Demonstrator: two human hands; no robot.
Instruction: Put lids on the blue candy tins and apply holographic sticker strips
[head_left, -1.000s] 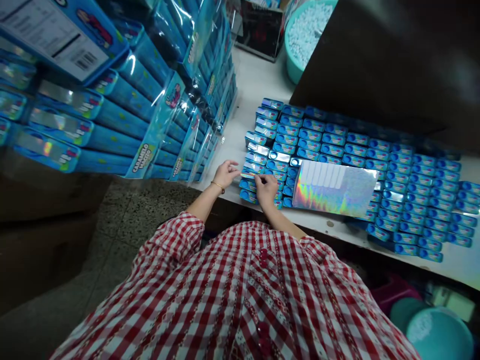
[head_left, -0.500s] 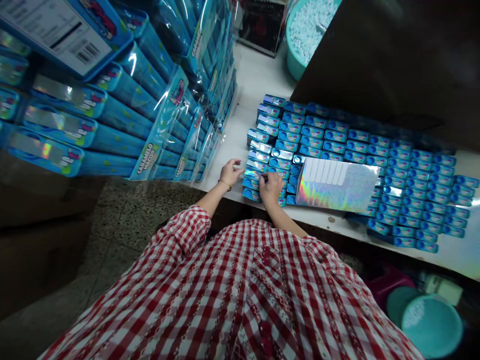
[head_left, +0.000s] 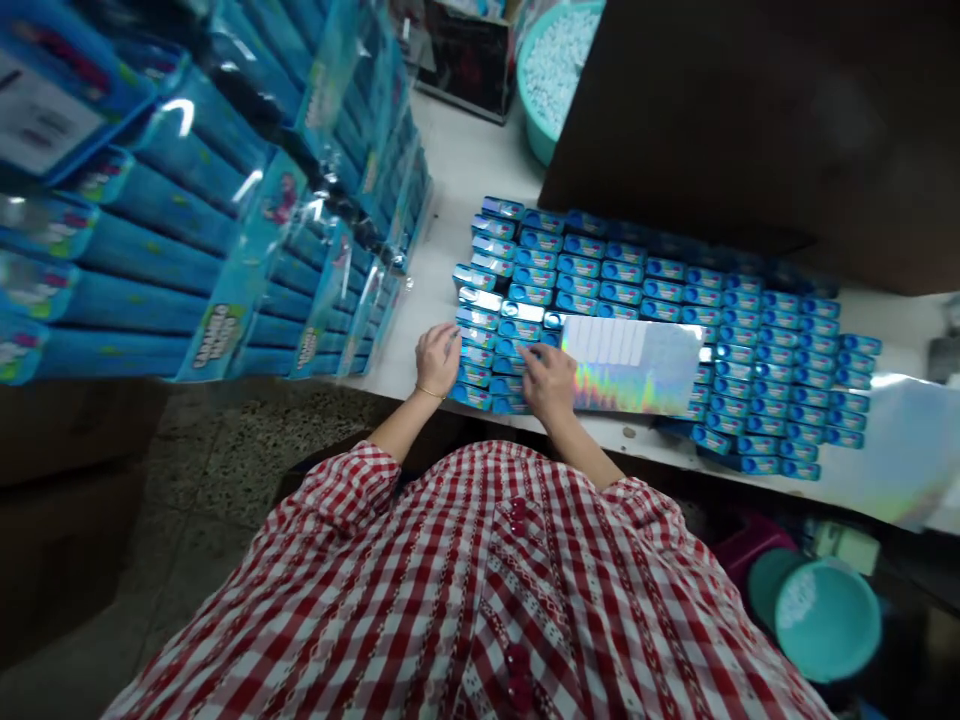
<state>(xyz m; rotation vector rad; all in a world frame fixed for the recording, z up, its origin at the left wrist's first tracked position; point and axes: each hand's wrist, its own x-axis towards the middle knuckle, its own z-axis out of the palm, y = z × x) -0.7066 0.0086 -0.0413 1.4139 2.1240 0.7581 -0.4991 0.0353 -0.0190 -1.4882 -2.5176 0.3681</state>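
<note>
Small blue boxes (head_left: 580, 267) stand packed in rows on the white table, their ends facing up. Silver shiny strips cover the ends in the leftmost column and a few others. My left hand (head_left: 438, 358), with a thin bracelet at the wrist, rests against the left side of this column, fingers lying along the box ends and holding nothing. Over the second column, my right hand (head_left: 550, 384) has its fingers bent and pinched together; whatever is between them is too small to make out. Just right of it lies a holographic sticker sheet (head_left: 667, 368) with pale blank strips, on top of the boxes.
Plastic-wrapped packs of blue boxes (head_left: 150, 290) are stacked high at the left. A turquoise tub (head_left: 534, 125) of small white pieces stands behind, beside a dark panel (head_left: 735, 140). Another shiny sheet (head_left: 900, 450) lies right; a turquoise bowl (head_left: 840, 640) sits below the table edge.
My right hand has moved off the leftmost column to the second column, nearer the sticker sheet. My left hand has come against the left column's side. The view has shifted right.
</note>
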